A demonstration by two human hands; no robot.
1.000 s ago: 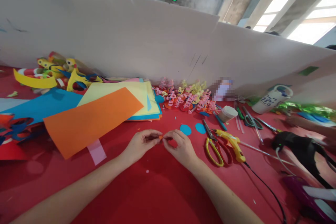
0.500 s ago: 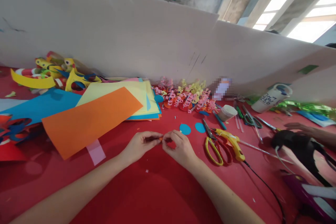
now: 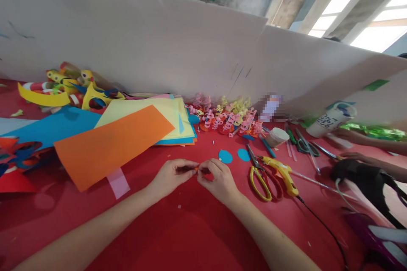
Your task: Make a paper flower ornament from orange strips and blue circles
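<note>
My left hand (image 3: 174, 176) and my right hand (image 3: 218, 178) meet fingertip to fingertip above the red table. Pinched between them is a tiny orange piece (image 3: 196, 169), mostly covered by the fingers; its shape is too small to make out. Just beyond the right hand lie two blue paper discs, one blue disc (image 3: 225, 156) nearer and another blue disc (image 3: 243, 155) beside it. Scissors (image 3: 260, 178) with yellow and red handles rest to the right, next to a yellow glue gun (image 3: 282, 173). An orange paper sheet (image 3: 114, 146) lies to the left of my hands.
Coloured paper sheets (image 3: 140, 113) are stacked at the left. Curled pink and yellow paper pieces (image 3: 229, 118) stand by the white partition (image 3: 152, 46). A white cup (image 3: 278, 136) sits right of them. Another person's arms (image 3: 370, 160) reach in at the far right, near a black object (image 3: 359, 175).
My hands hold the same pinch and have hardly moved. At the far right, the other person's second arm has come into view. The whole view has shifted slightly.
</note>
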